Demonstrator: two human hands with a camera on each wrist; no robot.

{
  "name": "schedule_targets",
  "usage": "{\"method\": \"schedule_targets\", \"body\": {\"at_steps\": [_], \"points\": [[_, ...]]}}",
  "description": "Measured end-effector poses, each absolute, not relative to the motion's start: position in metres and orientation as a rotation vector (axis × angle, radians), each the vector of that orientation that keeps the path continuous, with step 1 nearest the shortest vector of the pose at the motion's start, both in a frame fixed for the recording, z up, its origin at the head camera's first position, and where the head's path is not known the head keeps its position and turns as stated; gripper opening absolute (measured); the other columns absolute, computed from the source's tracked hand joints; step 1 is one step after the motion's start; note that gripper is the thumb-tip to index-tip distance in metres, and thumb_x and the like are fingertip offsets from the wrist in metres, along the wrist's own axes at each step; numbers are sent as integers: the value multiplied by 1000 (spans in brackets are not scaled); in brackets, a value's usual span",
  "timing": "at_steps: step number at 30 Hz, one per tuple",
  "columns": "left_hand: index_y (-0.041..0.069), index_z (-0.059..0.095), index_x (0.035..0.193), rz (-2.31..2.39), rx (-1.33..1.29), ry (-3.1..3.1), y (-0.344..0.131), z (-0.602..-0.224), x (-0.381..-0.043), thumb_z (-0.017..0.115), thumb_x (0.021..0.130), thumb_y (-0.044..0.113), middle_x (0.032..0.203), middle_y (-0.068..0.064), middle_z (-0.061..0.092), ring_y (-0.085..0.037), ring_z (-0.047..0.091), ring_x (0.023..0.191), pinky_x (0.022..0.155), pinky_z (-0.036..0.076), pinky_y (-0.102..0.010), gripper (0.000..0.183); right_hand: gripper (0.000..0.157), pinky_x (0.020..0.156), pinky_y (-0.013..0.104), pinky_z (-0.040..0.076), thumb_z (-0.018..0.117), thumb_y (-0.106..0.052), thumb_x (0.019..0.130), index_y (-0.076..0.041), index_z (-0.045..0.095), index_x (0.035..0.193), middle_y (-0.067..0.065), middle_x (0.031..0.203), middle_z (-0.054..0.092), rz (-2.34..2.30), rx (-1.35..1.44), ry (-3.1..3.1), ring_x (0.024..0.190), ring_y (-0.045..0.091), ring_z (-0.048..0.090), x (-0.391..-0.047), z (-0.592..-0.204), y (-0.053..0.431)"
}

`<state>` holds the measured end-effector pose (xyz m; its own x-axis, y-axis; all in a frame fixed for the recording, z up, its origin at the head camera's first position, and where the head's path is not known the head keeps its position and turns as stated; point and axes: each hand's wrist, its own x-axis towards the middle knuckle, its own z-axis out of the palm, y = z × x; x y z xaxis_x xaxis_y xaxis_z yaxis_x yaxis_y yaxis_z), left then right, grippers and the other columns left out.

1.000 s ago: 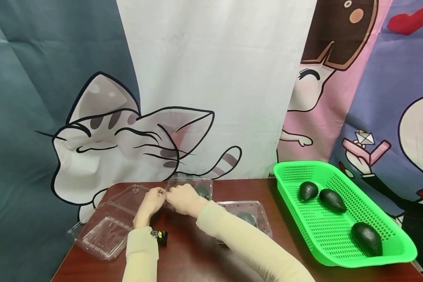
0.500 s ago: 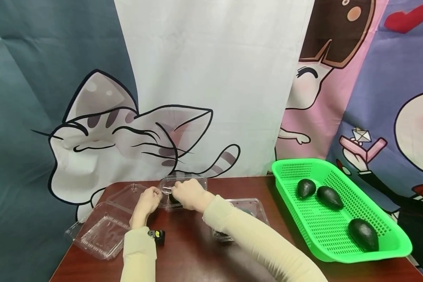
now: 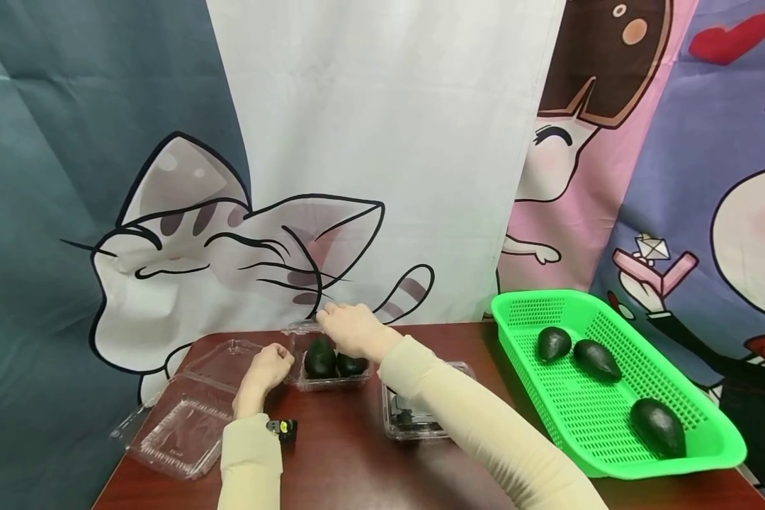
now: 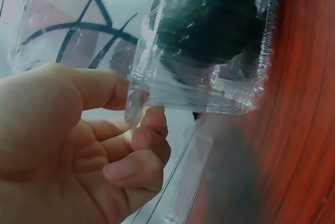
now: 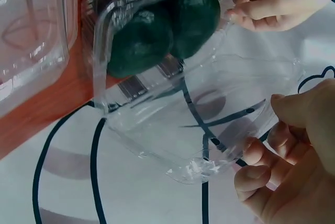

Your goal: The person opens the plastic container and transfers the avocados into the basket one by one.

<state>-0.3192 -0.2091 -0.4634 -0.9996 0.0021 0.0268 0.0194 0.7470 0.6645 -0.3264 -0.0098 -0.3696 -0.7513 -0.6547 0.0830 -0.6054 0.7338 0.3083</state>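
Observation:
Two dark green avocados sit side by side in a clear plastic clamshell container at the back of the table. My left hand is at its left side; the left wrist view shows the thumb and fingers pinching the clear rim. Above the container's back right is my right hand. In the right wrist view the clear lid is tilted back from the base, and my right thumb and fingers hold its edge. Two avocados show in the base there too.
An unfolded clear clamshell lies at the table's left edge. Another clear clamshell with dark contents stands right of centre, partly behind my right sleeve. A green basket holding 3 avocados occupies the right side. A printed curtain hangs behind.
My right hand has moved from the container's left corner, beside my left hand, up and right to the lid. The two avocados inside now show plainly. My left hand stays at the container's left side.

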Motion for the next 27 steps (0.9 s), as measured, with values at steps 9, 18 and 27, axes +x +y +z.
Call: {"method": "schedule_targets", "body": {"at_steps": [9,18,27], "points": [[-10,58,116,-1043,98,-2832,-204,-477,-337,43,105,20,107,-26,63,-48,55,108,92,40,-60,35,21,73,32,51,60,-12,96,-15,54,116,0,112,56,-217,1118,-2797,103,15,57,-335,-358,-10],[-9,61,114,-1029,115,-2828,-199,-482,-336,43,105,24,108,-26,64,-50,55,108,93,39,-60,38,5,70,34,50,52,-17,102,-16,57,105,1,100,55,5,1009,-2772,91,17,58,-358,-359,-4],[-3,64,100,-984,184,-2833,-183,-477,-330,46,104,23,102,-23,66,-50,56,104,88,42,-58,32,14,75,40,50,55,-20,102,-15,58,114,3,104,55,10,800,-2706,99,23,57,-378,-358,-1]]}}
